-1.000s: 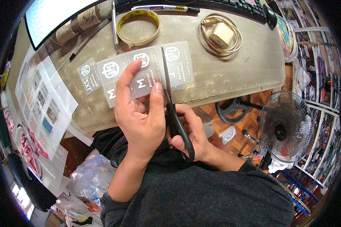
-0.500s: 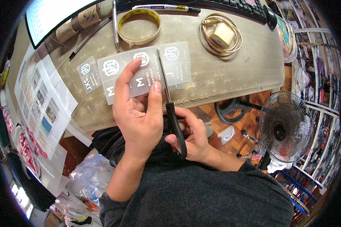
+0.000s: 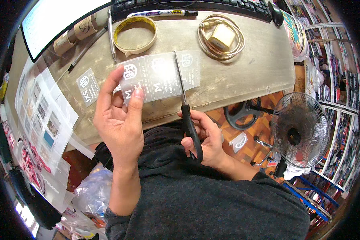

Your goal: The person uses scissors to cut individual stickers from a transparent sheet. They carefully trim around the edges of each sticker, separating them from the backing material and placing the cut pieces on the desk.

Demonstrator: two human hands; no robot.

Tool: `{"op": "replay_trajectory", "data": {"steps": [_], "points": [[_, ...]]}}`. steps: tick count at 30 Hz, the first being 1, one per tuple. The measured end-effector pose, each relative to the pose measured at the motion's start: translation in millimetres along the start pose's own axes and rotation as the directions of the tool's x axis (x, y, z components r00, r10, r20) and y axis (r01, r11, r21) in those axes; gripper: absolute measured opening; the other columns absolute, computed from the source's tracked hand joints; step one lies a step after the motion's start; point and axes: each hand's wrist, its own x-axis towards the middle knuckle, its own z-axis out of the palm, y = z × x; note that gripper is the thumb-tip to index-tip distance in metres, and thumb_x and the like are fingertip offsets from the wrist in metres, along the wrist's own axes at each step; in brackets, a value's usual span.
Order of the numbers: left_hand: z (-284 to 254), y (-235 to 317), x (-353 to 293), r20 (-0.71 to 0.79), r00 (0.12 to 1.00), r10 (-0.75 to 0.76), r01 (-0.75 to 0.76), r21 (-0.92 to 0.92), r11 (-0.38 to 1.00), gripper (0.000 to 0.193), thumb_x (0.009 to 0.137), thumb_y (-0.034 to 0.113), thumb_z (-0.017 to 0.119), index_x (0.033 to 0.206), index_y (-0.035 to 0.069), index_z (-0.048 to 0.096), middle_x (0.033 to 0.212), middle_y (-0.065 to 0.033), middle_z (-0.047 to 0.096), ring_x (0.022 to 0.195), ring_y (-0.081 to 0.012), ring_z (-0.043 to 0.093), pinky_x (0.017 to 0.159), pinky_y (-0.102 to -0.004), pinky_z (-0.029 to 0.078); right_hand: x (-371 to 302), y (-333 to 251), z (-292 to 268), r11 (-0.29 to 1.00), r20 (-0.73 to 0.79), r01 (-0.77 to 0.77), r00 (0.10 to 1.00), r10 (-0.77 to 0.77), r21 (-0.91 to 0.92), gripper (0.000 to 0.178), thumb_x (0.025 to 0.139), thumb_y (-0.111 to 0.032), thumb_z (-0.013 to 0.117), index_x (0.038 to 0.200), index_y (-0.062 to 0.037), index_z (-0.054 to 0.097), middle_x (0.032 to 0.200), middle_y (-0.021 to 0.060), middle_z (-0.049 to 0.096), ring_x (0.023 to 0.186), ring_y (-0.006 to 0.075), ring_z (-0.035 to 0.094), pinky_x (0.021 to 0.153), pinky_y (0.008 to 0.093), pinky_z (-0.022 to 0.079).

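A clear film strip (image 3: 150, 86) with white printed labels is pinched at its left end between the thumb and forefinger of my left hand (image 3: 122, 120). Black-handled scissors (image 3: 192, 132) are in my right hand (image 3: 208, 140), whose fingers are in the handle loops. Their blades point away from me, along the strip's right edge; whether they are parted is hard to tell. Just beyond the blades, another piece of printed film (image 3: 191, 72) lies on the table. A single small label piece (image 3: 87, 87) rests left of my left hand.
Farther back on the table (image 3: 260, 64) are a masking tape roll (image 3: 150, 42), a coiled cable with a charger (image 3: 222, 37), a marker (image 3: 164, 13), a pen (image 3: 111, 36) and a keyboard (image 3: 244, 5). Printed sheets (image 3: 40, 108) cover the left side. A fan (image 3: 300, 130) stands at right.
My left hand has moved left and now grips the strip by its left end. The strip and scissors have shifted right over the table. The whole view has turned slightly.
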Motion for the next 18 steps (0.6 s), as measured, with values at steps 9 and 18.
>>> {"op": "replay_trajectory", "data": {"steps": [9,18], "points": [[-16.6,5.8,-6.2,-0.061,0.998,-0.009,0.016,0.099,0.995,0.043,0.083,-0.009,0.056,0.124,-0.010,0.044,0.120,-0.0166,0.050,0.106,-0.0194,0.053,0.090,-0.0287,0.045,9.3,-1.3,16.0,0.990,0.043,-0.090,0.995,0.086,0.106,0.054,0.084,-0.017,0.067,0.126,0.0021,0.039,0.064,-0.0005,0.052,0.050,0.0047,0.049,0.043,0.0187,0.038],[-8.1,-1.5,10.8,-0.098,0.994,0.049,-0.055,-0.062,0.997,0.041,0.083,-0.008,0.058,0.122,-0.010,0.045,0.118,-0.0156,0.051,0.102,-0.0190,0.055,0.087,-0.0280,0.048,-25.8,10.0,10.4,0.982,0.065,-0.031,0.998,0.020,0.184,0.065,0.080,-0.035,0.070,0.124,0.0016,0.038,0.062,-0.0019,0.048,0.055,0.0041,0.043,0.049,0.0192,0.032]]}}
